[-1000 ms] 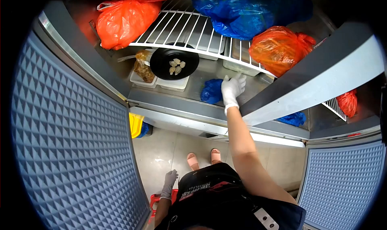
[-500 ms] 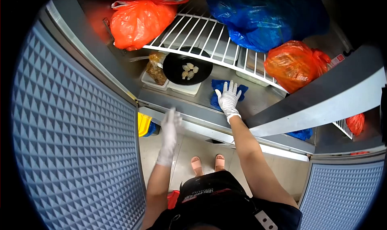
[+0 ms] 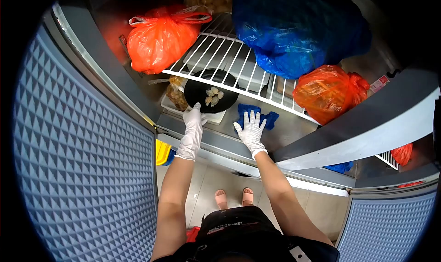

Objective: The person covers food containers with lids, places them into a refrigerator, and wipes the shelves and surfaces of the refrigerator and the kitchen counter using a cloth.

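Note:
Both my hands wear white gloves. My right hand (image 3: 251, 129) lies with spread fingers on a blue cloth (image 3: 272, 120) on the metal floor of the cabinet. At the near edge of a black plate (image 3: 195, 93), my left hand (image 3: 193, 122) has its fingertips against the rim; whether they grip it is hard to tell. Several small pale pieces (image 3: 214, 96) lie on the plate. Beneath the plate are white trays (image 3: 215, 118), and a bag of brownish food (image 3: 176, 95) sits to its left.
A white wire shelf (image 3: 243, 88) above holds an orange-red bag (image 3: 161, 41), a large blue bag (image 3: 298, 32) and another orange bag (image 3: 327, 95). A wide pillar (image 3: 367, 131) stands right. Open textured doors flank me, left (image 3: 87, 156) and right (image 3: 390, 230).
My left hand has risen from low beside my body to the black plate's edge. The bunched blue cloth is now spread flatter, and my right hand has moved slightly left onto it.

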A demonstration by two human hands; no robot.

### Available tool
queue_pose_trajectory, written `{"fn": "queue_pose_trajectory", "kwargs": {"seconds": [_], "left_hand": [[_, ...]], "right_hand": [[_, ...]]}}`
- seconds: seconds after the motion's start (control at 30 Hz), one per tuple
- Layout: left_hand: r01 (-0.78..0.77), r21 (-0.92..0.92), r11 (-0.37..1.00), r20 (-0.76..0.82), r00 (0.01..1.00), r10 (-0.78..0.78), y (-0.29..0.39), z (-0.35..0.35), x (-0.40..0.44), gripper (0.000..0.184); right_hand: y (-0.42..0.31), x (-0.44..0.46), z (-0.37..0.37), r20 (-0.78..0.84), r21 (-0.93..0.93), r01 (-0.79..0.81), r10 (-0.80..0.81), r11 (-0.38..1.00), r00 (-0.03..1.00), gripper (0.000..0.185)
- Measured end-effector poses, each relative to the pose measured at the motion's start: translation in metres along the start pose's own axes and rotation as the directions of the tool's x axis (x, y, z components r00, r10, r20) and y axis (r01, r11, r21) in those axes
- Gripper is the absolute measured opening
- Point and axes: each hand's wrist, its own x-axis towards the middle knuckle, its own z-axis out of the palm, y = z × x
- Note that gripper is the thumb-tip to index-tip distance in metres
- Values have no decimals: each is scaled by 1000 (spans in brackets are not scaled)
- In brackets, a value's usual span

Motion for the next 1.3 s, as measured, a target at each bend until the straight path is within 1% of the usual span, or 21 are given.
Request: {"fn": "queue_pose_trajectory", "kwargs": {"seconds": [0.1, 0.13, 0.23, 0.47, 0.5, 0.57, 0.6, 0.63, 0.73, 0.77, 0.83, 0.87, 0.9, 0.97, 1.03, 1.13, 1.17, 1.2, 1.23, 1.27, 1.3], "left_hand": [[-89, -38, 995, 105, 990, 93, 8, 2, -4, 17], [-95, -33, 995, 73, 993, 98, 11, 4, -4, 10], [-122, -17, 992, 35, 992, 122, 16, 10, -8, 11], [-110, -62, 992, 182, 976, 120, 30, 51, 1, 21], [-124, -168, 978, 262, 951, 166, 33, 63, 4, 26], [-282, -261, 923, 176, 927, 333, 14, 90, 38, 32], [-211, -202, 956, 389, 879, 276, 30, 94, 20, 36], [-202, -93, 975, 258, 941, 219, 37, 115, 19, 15], [-183, -188, 965, 418, 874, 247, 34, 154, 30, 16], [-168, -220, 961, 364, 900, 240, 27, 176, 42, 23], [-249, -109, 962, 361, 892, 272, 27, 183, 27, 26], [-157, -117, 981, 304, 934, 186, 32, 191, 15, 23], [-179, -114, 977, 241, 949, 202, 32, 197, 9, 17], [-201, -200, 959, 325, 910, 259, 19, 202, 23, 23], [-146, -344, 928, 416, 862, 290, 8, 193, 21, 35], [-462, -8, 887, 438, 796, 418, -17, 142, 6, 39], [-649, -92, 756, 327, 697, 638, -43, 119, 7, 31], [-422, -202, 884, 388, 795, 467, -36, 80, -21, 23], [-490, -132, 862, 209, 836, 508, -35, 53, -41, 18], [-630, 12, 777, 131, 771, 623, -51, 20, -27, 15], [-472, -104, 876, 17, 879, 476, -58, -2, -19, 16]], "right_hand": [[1, -1, 2, -25, -5, 12, -12, 1000, 1000, 72], [2, -1, 2, -20, 1, 18, -18, 1000, 1000, 73], [3, -1, 1, -9, 11, 33, -33, 999, 999, 74], [3, -1, 4, -34, -3, 45, -45, 999, 998, 74], [3, -1, 4, -53, -5, 48, -49, 999, 997, 74], [3, -1, 5, -93, -9, 55, -56, 998, 994, 73], [2, -1, 3, -85, -10, 56, -56, 998, 995, 73], [3, -1, 3, -73, -5, 57, -57, 998, 996, 74], [5, 1, 2, -75, -40, 86, -88, 996, 993, 76], [6, 2, 2, -63, -49, 94, -97, 994, 993, 76], [8, 4, 4, -99, -28, 111, -113, 993, 989, 76], [9, 7, 3, 106, 18, 67, -69, 998, 992, 85], [9, 7, 2, 130, 15, 64, -65, 998, 989, 84], [10, 9, 5, 115, 22, 66, -68, 998, 991, 84], [9, 9, 6, 49, 23, 78, -79, 997, 996, 82], [8, 10, 6, -30, -5, 81, -81, 997, 996, 75], [7, 11, 10, -32, -13, 68, -69, 998, 997, 75], [8, 12, 11, -32, -21, 71, -71, 997, 997, 76], [7, 14, 11, -35, -29, 71, -72, 997, 997, 76], [6, 15, 12, -40, -32, 62, -63, 998, 997, 76], [6, 16, 12, -68, -31, 66, -68, 997, 995, 75]]}}
